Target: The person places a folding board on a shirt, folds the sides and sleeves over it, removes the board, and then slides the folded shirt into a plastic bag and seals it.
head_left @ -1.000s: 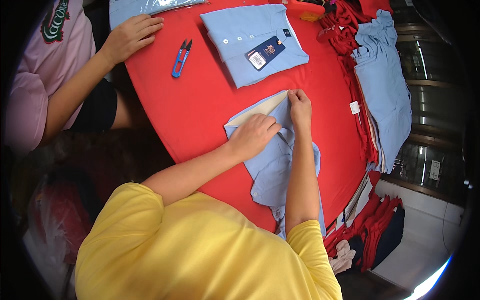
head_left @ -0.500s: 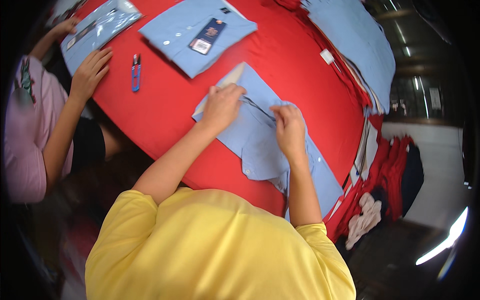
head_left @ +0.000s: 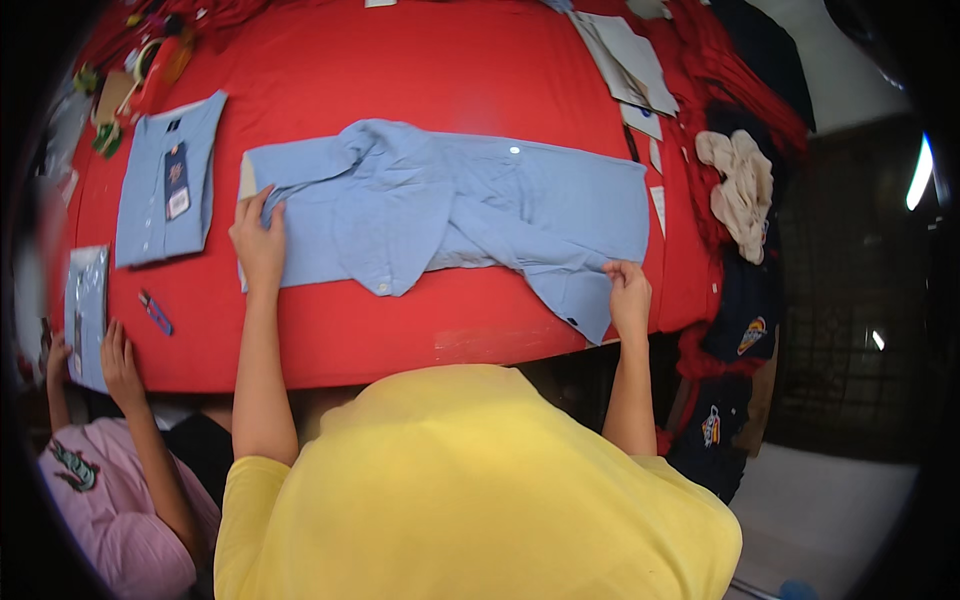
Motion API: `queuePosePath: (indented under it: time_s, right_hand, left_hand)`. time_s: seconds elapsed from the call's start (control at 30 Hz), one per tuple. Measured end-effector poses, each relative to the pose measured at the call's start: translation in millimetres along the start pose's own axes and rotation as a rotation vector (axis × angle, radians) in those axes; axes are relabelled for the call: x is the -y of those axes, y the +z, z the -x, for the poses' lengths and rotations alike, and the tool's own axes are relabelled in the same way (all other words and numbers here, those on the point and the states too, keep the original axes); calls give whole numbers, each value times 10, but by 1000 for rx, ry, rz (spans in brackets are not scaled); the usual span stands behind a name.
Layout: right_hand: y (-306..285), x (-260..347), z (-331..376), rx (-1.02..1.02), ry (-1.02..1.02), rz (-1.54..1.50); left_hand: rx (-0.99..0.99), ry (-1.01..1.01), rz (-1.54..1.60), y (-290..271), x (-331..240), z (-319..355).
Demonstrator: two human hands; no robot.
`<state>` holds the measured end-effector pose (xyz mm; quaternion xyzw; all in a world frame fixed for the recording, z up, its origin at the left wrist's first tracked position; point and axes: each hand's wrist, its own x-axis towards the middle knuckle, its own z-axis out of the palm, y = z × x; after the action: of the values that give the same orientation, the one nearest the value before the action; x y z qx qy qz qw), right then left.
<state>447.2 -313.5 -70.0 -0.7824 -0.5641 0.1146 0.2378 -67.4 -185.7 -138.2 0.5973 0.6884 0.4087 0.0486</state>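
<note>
A light blue shirt (head_left: 400, 210) lies stretched sideways across the red-covered table, partly folded, with bunched cloth and a white button near its middle. At its left end, beside a pale inner edge, my left hand (head_left: 260, 240) grips a fold of the cloth between thumb and fingers. My right hand (head_left: 629, 297) pinches the shirt near its lower right corner, where a sleeve (head_left: 565, 285) slants toward the table's near edge. The fingertips of both hands are partly hidden by cloth.
Left on the red table (head_left: 420, 345) lie a folded blue shirt (head_left: 175, 200) with a dark tag and blue thread snips (head_left: 156, 313). A co-worker's hands (head_left: 120, 365) touch a bagged shirt (head_left: 87, 310). Papers (head_left: 625, 65), red cloth and a cream cloth (head_left: 738, 190) lie right.
The view has turned and shifted rightward. My hands have moved far apart, the right one to the shirt's right end. The shirt now lies level across the table; the dark cord no longer shows.
</note>
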Motion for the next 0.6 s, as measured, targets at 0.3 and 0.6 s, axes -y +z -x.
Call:
queuePosePath:
  time_s: [0.3,0.6]
  right_hand:
    - [-242,-462,710,283,-102,215]
    - [-160,-722,-1522,-309,-81,-175]
  left_hand:
    - [-6,79,5,-4,69,7]
    - [21,-14,-430,165,-230,-16]
